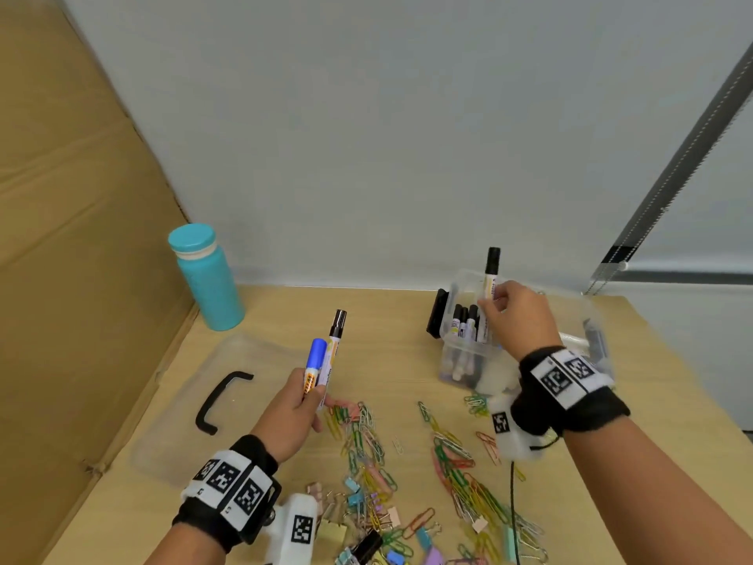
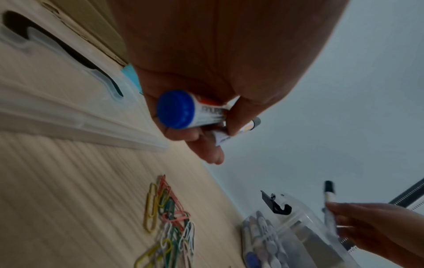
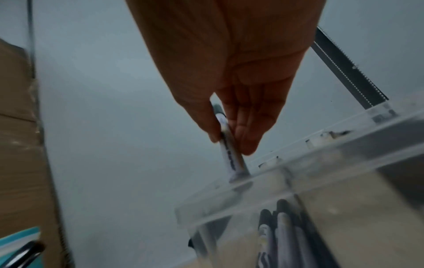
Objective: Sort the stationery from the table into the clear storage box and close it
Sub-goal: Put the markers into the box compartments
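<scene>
Head view shows the right hand (image 1: 519, 316) lowering a black-capped white marker (image 1: 491, 275) into the clear plastic storage box (image 1: 456, 352), the left hand (image 1: 291, 413) gripping blue-capped and black-capped markers (image 1: 322, 360), probably to hand over next.

Our right hand (image 3: 231, 87) is reaching down from twelve o'clock, and we are pinching a marker (image 3: 229, 152) between thumb and fingertips (image 3: 247, 137). The marker is standing nearly upright, its lower end meeting the rim of the clear storage box (image 3: 344, 145), which is filling the frame from three to six o'clock. Inside the box, near five o'clock, several dark-capped markers (image 3: 282, 228) are standing bunched together. Brown cardboard (image 3: 18, 145) is running along nine o'clock, and a teal object (image 3: 20, 237) is showing at eight o'clock.
</scene>
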Demonstrator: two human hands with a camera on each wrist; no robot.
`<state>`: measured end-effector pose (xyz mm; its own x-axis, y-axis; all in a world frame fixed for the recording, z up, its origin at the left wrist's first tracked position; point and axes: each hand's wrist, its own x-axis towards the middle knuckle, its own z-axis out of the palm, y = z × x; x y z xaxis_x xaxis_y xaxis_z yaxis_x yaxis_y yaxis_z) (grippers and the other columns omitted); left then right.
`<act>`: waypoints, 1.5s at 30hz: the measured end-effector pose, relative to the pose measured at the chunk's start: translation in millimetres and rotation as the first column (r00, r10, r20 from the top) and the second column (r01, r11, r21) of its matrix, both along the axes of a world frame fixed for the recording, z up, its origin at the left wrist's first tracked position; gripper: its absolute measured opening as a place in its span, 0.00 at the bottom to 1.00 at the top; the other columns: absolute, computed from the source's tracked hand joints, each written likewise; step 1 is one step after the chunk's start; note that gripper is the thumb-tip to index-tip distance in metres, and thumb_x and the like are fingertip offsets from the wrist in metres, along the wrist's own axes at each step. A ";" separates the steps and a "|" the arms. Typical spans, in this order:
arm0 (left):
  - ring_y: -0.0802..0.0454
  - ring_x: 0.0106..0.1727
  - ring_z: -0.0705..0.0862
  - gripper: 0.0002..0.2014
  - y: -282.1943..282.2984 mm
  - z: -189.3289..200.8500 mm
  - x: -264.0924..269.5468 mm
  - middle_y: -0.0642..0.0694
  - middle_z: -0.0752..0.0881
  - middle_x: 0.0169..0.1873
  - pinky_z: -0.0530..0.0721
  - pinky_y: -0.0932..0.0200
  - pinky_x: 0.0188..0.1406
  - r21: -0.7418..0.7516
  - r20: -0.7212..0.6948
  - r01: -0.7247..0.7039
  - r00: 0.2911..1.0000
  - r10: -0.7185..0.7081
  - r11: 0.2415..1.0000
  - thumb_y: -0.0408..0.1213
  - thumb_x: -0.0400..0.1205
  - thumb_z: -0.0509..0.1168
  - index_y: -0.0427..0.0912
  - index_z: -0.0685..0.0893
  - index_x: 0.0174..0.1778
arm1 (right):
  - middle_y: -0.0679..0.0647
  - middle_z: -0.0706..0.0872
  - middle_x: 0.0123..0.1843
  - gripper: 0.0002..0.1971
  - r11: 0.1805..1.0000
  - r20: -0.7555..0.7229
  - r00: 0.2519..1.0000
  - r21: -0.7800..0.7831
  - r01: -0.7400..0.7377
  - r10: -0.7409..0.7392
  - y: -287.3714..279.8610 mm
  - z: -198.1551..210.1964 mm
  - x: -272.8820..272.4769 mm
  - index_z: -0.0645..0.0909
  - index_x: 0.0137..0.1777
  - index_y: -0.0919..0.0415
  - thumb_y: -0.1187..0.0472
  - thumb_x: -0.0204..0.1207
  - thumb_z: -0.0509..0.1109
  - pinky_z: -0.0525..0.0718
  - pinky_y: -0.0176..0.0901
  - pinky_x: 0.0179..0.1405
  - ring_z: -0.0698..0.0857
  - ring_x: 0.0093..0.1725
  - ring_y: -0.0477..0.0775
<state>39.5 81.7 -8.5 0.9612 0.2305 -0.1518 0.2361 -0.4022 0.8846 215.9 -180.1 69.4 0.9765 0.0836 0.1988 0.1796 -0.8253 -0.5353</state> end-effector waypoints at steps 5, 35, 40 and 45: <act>0.54 0.31 0.80 0.09 -7.2 4.3 -2.0 0.51 0.84 0.43 0.74 0.64 0.31 0.023 -0.001 0.042 0.999 -0.042 0.999 0.39 0.88 0.52 0.46 0.69 0.63 | 0.54 0.82 0.37 0.14 0.945 -0.247 0.962 -0.326 0.031 -0.117 18.0 1.8 28.9 0.72 0.34 0.60 0.55 0.76 0.71 0.75 0.43 0.38 0.79 0.34 0.54; 0.57 0.27 0.79 0.10 -84.4 26.9 3.6 0.51 0.88 0.47 0.76 0.67 0.30 -0.093 0.120 0.190 0.977 -0.178 0.977 0.38 0.88 0.53 0.53 0.75 0.61 | 0.56 0.87 0.43 0.10 0.999 -0.069 0.998 0.051 0.005 -0.001 -5.9 13.6 25.9 0.77 0.51 0.61 0.54 0.78 0.68 0.85 0.49 0.41 0.86 0.41 0.57; 0.55 0.23 0.77 0.10 -73.8 27.3 -3.5 0.49 0.87 0.42 0.76 0.66 0.25 -0.122 0.121 0.150 0.983 -0.135 0.981 0.39 0.87 0.56 0.56 0.76 0.61 | 0.55 0.78 0.32 0.15 0.944 -0.183 0.981 -0.331 -0.009 -0.055 8.7 12.1 37.0 0.72 0.31 0.62 0.60 0.77 0.68 0.74 0.42 0.33 0.79 0.36 0.58; 0.58 0.23 0.72 0.11 -63.4 23.5 -7.6 0.49 0.83 0.32 0.74 0.62 0.26 -0.080 0.129 0.118 0.986 -0.107 0.990 0.38 0.86 0.57 0.59 0.77 0.61 | 0.53 0.80 0.32 0.12 0.953 -0.132 0.991 -0.302 -0.012 -0.030 -10.1 6.6 18.0 0.76 0.34 0.59 0.57 0.79 0.65 0.83 0.47 0.45 0.81 0.36 0.56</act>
